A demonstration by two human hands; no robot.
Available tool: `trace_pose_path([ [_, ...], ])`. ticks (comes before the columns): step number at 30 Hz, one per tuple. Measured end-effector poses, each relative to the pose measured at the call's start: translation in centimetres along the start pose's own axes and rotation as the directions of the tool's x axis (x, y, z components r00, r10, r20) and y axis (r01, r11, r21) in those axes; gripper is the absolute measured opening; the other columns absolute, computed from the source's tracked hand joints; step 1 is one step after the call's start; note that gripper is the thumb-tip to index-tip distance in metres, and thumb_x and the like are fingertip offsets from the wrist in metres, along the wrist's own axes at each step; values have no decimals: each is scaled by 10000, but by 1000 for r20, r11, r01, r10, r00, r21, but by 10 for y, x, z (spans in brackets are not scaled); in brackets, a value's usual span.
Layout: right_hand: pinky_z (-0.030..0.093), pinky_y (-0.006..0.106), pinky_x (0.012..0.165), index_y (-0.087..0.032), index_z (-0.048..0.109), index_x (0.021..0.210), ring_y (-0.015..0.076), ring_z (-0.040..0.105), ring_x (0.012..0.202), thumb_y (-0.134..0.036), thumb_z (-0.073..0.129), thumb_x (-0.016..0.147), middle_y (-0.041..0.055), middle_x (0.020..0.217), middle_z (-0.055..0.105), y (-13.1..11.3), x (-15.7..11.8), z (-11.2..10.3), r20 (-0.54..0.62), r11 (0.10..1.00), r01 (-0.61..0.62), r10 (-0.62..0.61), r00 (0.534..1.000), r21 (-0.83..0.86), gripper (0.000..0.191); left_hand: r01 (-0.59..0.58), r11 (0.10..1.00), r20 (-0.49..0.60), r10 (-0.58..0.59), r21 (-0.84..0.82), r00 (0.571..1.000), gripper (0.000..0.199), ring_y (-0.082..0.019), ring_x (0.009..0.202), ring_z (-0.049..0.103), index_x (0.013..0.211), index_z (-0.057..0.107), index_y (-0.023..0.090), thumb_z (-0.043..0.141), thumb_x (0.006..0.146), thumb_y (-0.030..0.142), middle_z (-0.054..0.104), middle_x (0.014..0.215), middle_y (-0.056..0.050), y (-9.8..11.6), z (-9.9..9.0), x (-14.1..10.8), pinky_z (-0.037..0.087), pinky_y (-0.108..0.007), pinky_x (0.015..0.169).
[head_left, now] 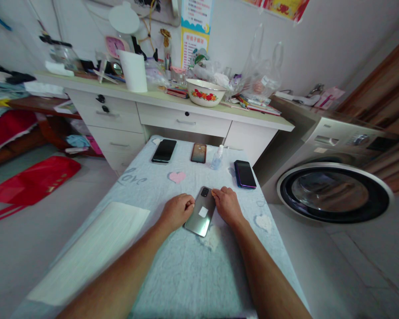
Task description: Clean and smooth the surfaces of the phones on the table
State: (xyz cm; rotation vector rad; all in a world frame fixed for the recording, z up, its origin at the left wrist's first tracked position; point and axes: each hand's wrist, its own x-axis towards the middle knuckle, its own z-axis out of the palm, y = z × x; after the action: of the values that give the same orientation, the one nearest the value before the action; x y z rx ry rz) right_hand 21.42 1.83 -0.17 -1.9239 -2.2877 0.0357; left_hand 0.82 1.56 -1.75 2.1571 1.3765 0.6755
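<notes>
On patterned cloth, our left hand and right hand flank the silver phone, fingers curled, likely to steady it, whether pinching we cannot tell.

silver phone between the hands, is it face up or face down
Face down: the silver phone lies with its back upward, showing the dark camera block and a white label.

Single head cam, worn on wearer's head, facing fwd + down along tbl. Wide-angle, stretched at edges. Arms in from btm edge; L hand + R hand abt mid-frame, fairly near. Far end of view: desk against wall; washer on R side.
</notes>
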Motion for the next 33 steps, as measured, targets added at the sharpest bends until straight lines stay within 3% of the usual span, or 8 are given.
trace_pose_path([
  [14, 283, 286, 762, -244, 679, 1048, 187, 498, 852, -319, 367, 999, 64, 892, 611, 0, 0, -1, -12, 1000, 27, -27, 1000, 2, 325, 2, 1000, -6, -2, 5, 1000, 130, -141, 692, 544, 749, 604, 190, 483, 785, 160, 593, 722, 1, 0, 1, 1, 364, -248, 643],
  [24, 281, 279, 760, -230, 700, 976, 175, 492, 835, -311, 398, 988, 52, 835, 593, 2, -2, -1, -45, 991, 126, -124, 991, 38, 313, -2, 1000, -17, 2, -6, 1000, 130, -136, 687, 546, 759, 608, 191, 484, 787, 163, 588, 719, 5, -3, 3, 1, 361, -250, 646],
  [33, 293, 274, 773, -261, 701, 1073, 177, 500, 851, -306, 402, 988, 59, 865, 597, 5, 0, 2, -61, 999, 39, -37, 997, 26, 314, -6, 1000, -14, 6, -3, 1000, 132, -136, 686, 545, 754, 606, 190, 481, 784, 157, 589, 721, 4, -2, 2, 1, 359, -246, 644],
])
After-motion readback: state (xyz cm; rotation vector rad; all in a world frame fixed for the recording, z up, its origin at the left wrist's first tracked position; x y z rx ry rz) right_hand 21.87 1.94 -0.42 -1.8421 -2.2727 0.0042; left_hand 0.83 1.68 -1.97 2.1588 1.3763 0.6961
